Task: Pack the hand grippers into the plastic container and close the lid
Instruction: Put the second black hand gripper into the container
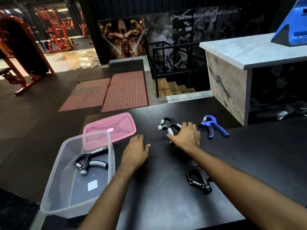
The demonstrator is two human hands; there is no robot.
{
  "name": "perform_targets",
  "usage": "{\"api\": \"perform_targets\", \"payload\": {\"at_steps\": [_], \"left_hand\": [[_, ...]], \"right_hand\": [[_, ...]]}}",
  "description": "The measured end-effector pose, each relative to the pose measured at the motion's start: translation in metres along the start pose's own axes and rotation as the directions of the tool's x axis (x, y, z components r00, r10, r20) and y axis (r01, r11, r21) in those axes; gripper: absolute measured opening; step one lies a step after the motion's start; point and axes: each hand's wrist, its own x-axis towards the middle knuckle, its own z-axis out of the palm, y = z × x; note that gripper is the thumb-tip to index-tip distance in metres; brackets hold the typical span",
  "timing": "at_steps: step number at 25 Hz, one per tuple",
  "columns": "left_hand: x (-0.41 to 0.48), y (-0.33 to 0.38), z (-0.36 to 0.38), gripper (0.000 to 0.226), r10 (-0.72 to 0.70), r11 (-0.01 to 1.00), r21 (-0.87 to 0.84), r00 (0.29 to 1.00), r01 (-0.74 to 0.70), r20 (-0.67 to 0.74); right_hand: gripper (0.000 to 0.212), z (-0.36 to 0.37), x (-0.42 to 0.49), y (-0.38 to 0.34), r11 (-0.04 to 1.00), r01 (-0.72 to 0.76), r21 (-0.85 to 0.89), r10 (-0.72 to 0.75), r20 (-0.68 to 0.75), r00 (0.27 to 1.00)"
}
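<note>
I've got a black table (166, 188) under me with the clear tub (54, 188) at eight o'clock, open, and one black-and-grey gripper (90, 161) lying inside against its far wall. The pink lid (109, 128) lies flat on the table at eleven o'clock, just behind the tub, its near edge seen through the tub's rim.

My left hand (135, 152) rests palm down on the table near the middle, fingers together and curled slightly, holding nothing, just beside the tub's right wall.

My right hand (187, 136) is out at one o'clock, laid over the handles of a second black-and-grey gripper (167, 126). Fingers are spread, thumb pointing left along one grey handle; I cannot tell whether they have closed on it, since the hand covers the handles.

A blue gripper (213, 127) lies at two o'clock, just right of that hand and apart from it. An all-black gripper (198, 180) sits at four o'clock, partly hidden beneath my right forearm.
</note>
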Motion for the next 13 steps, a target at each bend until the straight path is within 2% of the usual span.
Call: {"api": "perform_targets", "payload": {"at_steps": [5, 13], "left_hand": [[0.002, -0.021, -0.059, 0.042, -0.010, 1.000, -0.008, 0.988, 0.009, -0.152], [-0.055, -0.117, -0.128, 0.033, -0.184, 0.981, -0.001, 0.932, 0.194, -0.311]], "right_hand": [[0.080, -0.020, -0.002, -0.048, 0.989, 0.141, 0.042, -0.139, -0.049, 0.989], [0.077, -0.018, -0.045, -0.160, 0.899, 0.422, 0.120, -0.427, 0.025, 0.904]]}}
